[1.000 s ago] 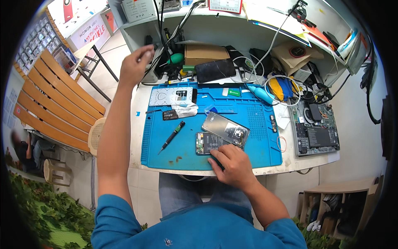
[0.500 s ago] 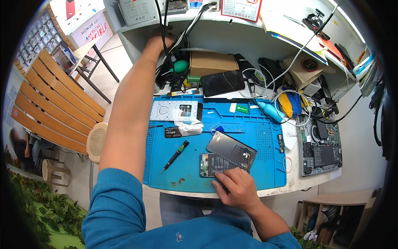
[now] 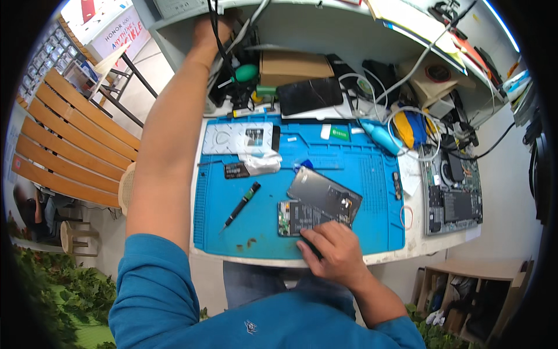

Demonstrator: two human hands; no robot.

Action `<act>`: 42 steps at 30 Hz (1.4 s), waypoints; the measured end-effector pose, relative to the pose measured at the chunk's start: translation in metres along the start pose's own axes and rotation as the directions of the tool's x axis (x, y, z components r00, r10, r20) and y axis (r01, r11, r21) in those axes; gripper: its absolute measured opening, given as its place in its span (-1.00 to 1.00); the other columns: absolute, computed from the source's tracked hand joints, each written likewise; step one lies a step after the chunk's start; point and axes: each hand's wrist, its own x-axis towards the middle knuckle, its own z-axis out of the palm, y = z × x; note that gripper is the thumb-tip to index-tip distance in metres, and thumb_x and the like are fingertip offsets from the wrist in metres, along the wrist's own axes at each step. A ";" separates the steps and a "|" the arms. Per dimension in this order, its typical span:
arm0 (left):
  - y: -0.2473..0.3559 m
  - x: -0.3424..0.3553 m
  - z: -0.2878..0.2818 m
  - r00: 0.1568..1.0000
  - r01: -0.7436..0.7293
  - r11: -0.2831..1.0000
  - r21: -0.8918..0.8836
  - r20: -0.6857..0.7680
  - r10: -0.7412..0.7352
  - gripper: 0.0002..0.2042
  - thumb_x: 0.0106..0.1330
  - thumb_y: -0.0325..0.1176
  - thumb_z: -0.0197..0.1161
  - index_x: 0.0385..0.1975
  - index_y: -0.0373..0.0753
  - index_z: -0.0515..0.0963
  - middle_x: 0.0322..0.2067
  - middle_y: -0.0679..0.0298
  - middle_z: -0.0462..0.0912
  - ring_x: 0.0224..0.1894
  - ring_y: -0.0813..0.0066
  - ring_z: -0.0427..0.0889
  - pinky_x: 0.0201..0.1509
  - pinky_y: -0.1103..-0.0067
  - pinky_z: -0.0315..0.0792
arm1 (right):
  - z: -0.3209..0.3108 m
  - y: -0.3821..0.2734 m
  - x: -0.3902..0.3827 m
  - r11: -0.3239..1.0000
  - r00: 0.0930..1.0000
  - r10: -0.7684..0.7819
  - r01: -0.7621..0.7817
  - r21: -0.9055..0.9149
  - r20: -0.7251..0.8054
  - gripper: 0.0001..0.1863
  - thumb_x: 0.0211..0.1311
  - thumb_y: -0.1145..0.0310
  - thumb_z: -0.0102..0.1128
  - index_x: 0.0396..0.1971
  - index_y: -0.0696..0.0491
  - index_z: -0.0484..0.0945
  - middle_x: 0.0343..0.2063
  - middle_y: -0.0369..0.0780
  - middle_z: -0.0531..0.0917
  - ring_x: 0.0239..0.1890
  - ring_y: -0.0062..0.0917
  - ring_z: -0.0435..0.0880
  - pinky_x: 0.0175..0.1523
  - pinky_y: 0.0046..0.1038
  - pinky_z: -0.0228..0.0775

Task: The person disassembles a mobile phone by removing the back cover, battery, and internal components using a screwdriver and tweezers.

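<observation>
My left arm reaches to the far left. My left hand (image 3: 210, 34) is under the shelf edge, behind black cables, its fingers hidden. My right hand (image 3: 334, 247) lies with curled fingers over the near right part of an opened phone (image 3: 301, 218), steadying it; its dark battery and green circuit board show. Something dark shows between thumb and fingers; I cannot make out what. The phone's detached grey back panel (image 3: 325, 195) lies slanted across its far right part. A black and green screwdriver (image 3: 241, 206) lies left of the phone on the blue repair mat (image 3: 261, 232).
Farther back lie a white patterned box (image 3: 232, 138), crumpled white tissue (image 3: 261, 163) and a black phone (image 3: 311, 96). A light-blue bottle-shaped tool (image 3: 381, 138) and looped white cables are at the right. An opened laptop (image 3: 456, 198) stands on the bench's right end.
The view has shifted, so the bench sits slightly higher in the picture. My left hand is still among the cables at the shelf, and my right hand stays on the opened phone.
</observation>
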 end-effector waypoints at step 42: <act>0.106 -0.407 -0.228 0.793 0.219 0.628 -0.747 0.511 0.331 -0.80 0.49 -0.38 0.53 0.03 -0.24 0.87 -0.26 0.26 0.72 -0.25 0.50 0.64 -0.19 0.54 0.49 | 0.009 -0.004 -0.009 0.996 0.992 -0.061 0.053 -0.071 -0.113 -0.74 0.25 0.41 0.60 -0.10 0.12 0.79 -0.26 -0.18 0.72 -0.20 -0.23 0.76 -0.09 -0.20 0.63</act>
